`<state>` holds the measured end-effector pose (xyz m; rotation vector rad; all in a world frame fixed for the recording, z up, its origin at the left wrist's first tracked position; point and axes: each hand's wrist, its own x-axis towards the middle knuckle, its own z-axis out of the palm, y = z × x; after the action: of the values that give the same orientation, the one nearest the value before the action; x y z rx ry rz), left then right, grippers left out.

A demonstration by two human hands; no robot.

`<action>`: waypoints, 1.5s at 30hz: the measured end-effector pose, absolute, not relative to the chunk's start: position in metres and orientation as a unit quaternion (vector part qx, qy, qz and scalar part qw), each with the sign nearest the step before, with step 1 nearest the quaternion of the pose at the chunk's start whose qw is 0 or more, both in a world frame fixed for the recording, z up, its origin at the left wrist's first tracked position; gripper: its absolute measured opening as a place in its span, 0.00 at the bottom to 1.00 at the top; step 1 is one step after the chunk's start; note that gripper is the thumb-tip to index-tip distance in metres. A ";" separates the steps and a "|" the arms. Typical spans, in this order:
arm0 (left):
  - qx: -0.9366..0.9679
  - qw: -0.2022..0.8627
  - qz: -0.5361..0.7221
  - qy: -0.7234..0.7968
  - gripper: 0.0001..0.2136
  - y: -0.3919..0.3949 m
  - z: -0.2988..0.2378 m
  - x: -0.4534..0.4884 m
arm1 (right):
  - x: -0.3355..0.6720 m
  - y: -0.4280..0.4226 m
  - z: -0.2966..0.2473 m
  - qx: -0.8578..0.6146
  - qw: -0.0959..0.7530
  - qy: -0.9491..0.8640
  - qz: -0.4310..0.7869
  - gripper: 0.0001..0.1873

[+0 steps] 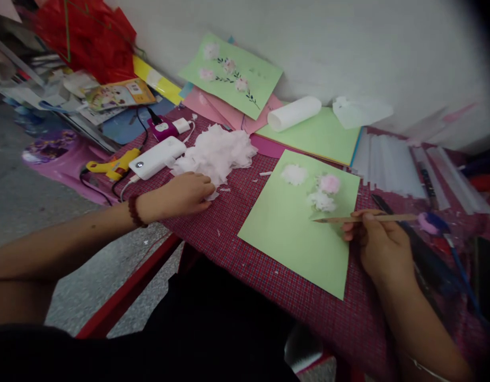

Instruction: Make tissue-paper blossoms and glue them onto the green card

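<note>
My right hand (378, 241) grips a thin wooden stick (364, 218), its tip lying over a light green paper sheet (292, 233). Three fluffy tissue flowers, white and pink (329, 184), sit on the sheet's upper part. My left hand (185, 193), with a bead bracelet at the wrist, rests fingers curled at the edge of a heap of pale pink tissue pieces (217, 151); whether it pinches a piece is unclear. All of it lies on a red checked tablecloth (229, 228).
A finished green flower card (231, 74) leans on the wall over pink sheets. A white roll (295, 113), green paper, clear strips (388, 164), a white power bank (157, 157), a yellow glue gun (112, 167) and brushes at right surround the sheet.
</note>
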<state>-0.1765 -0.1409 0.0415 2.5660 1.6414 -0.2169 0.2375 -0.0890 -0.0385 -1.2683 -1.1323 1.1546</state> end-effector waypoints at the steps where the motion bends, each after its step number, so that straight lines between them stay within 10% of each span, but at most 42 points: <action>1: 0.830 0.031 -0.064 0.553 0.09 -0.143 0.037 -0.177 | 0.237 -0.089 -0.038 -0.531 0.514 -0.469 0.484 0.11; 13: 0.827 0.159 0.287 0.457 0.05 -0.093 0.090 -0.103 | 0.226 -0.100 -0.020 -0.491 0.593 -0.483 0.417 0.11; 27: 0.694 0.524 0.287 0.402 0.03 -0.014 0.008 -0.010 | 0.216 -0.114 -0.015 -0.482 0.480 -0.692 0.242 0.06; 45: 0.721 0.489 0.250 0.423 0.08 -0.012 0.001 -0.014 | 0.218 -0.107 -0.016 -0.522 0.455 -0.705 0.152 0.07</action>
<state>-0.0139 -0.0123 0.0015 1.7529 1.0272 0.6077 0.2178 -0.1074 -0.0156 -1.2884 -1.7400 0.3758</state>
